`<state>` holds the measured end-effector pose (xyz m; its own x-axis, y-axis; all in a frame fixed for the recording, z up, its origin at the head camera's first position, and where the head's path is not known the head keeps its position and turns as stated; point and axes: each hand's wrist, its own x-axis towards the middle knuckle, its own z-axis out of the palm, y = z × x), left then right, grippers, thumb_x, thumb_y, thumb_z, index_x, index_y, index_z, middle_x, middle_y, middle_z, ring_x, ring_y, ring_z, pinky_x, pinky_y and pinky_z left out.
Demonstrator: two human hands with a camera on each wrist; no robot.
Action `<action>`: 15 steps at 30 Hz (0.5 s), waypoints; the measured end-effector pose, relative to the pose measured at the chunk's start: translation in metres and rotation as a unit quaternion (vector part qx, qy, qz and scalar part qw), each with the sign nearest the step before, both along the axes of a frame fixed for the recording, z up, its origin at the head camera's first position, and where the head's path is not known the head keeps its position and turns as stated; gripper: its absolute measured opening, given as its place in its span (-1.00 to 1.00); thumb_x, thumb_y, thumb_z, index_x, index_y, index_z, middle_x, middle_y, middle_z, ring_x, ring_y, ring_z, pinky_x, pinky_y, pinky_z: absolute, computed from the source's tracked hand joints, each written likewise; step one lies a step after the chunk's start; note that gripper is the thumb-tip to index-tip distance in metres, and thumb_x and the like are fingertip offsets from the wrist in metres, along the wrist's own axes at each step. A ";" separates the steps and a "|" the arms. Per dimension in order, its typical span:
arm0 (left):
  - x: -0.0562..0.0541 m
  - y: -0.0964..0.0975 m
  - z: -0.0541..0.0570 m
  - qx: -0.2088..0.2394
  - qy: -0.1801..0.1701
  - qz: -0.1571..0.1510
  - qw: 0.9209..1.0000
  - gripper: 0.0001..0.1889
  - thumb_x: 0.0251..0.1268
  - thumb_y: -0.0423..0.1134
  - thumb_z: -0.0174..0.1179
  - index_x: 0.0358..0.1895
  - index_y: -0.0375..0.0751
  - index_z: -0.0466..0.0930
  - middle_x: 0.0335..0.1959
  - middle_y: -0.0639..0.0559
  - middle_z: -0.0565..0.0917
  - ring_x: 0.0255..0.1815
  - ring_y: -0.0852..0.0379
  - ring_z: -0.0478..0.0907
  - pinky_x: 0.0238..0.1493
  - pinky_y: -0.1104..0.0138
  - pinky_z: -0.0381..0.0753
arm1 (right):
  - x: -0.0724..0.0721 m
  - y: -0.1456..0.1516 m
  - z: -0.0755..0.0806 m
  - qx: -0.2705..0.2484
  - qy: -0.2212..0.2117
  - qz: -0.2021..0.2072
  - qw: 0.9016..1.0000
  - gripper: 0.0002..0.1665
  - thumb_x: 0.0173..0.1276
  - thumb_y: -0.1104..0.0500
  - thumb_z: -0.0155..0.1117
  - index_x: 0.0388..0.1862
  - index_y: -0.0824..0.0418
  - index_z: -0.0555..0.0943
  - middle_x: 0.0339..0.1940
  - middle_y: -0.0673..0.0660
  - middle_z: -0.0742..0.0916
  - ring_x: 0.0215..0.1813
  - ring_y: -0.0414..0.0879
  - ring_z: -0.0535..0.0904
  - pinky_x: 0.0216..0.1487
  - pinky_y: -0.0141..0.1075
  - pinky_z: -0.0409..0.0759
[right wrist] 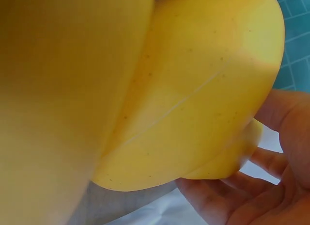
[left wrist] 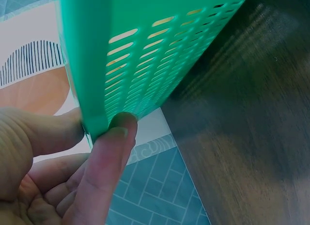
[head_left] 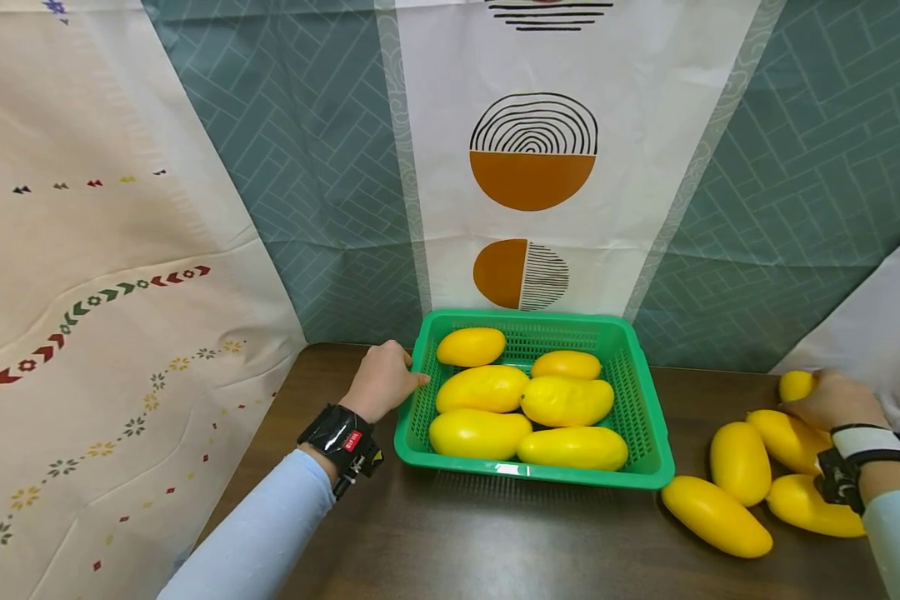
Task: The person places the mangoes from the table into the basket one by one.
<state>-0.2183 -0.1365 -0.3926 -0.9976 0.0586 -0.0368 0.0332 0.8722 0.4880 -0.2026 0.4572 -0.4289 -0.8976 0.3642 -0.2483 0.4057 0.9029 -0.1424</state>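
Observation:
A green plastic basket (head_left: 645, 400) holds several yellow mangoes (head_left: 566, 401). My left hand (head_left: 384, 382) pinches its left rim between thumb and fingers; the left wrist view shows the thumb on one side of the rim (left wrist: 92, 113) and fingertips against the slotted wall. At the far right, my right hand (head_left: 843, 402) grips the rearmost loose mango (head_left: 796, 386), whose right part is hidden by the hand. From the right wrist, that mango (right wrist: 227, 164) appears between thumb and fingers, behind a larger speckled mango (right wrist: 193, 89).
Several other loose mangoes (head_left: 740, 463) lie bunched on the dark wooden table (head_left: 540, 542), right of the basket. One mango (head_left: 716, 517) lies close to the basket's front right corner. Patterned cloth (head_left: 330, 167) hangs behind and at both sides.

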 end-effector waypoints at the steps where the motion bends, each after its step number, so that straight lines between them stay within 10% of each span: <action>1: 0.000 0.000 0.000 0.000 -0.001 0.000 1.000 -0.69 0.08 -0.08 0.35 -0.67 -0.19 0.60 -0.82 0.14 0.18 -0.83 0.18 0.35 -0.78 0.49 0.27 | 0.001 -0.001 0.000 -0.001 0.004 0.005 1.000 -0.14 0.10 -0.03 0.32 0.12 0.56 0.23 -0.23 0.56 0.47 -0.24 0.33 0.40 -0.24 0.08 0.45; 15: 0.001 -0.001 0.002 -0.007 0.005 -0.009 1.000 -0.58 0.05 -0.05 0.37 -0.81 -0.17 0.51 -0.83 0.15 0.12 -0.85 0.20 0.31 -0.79 0.49 0.26 | -0.006 -0.041 0.030 -0.027 0.143 0.125 0.981 0.03 0.05 -0.06 0.38 0.24 0.63 0.19 -0.07 0.62 0.50 -0.25 0.36 0.46 -0.32 0.11 0.43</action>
<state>-0.2174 -0.1373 -0.3909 -0.9967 0.0758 -0.0274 0.0537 0.8786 0.4745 -0.2082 0.4158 -0.3989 -0.9932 0.1159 0.0129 0.1082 0.9571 -0.2690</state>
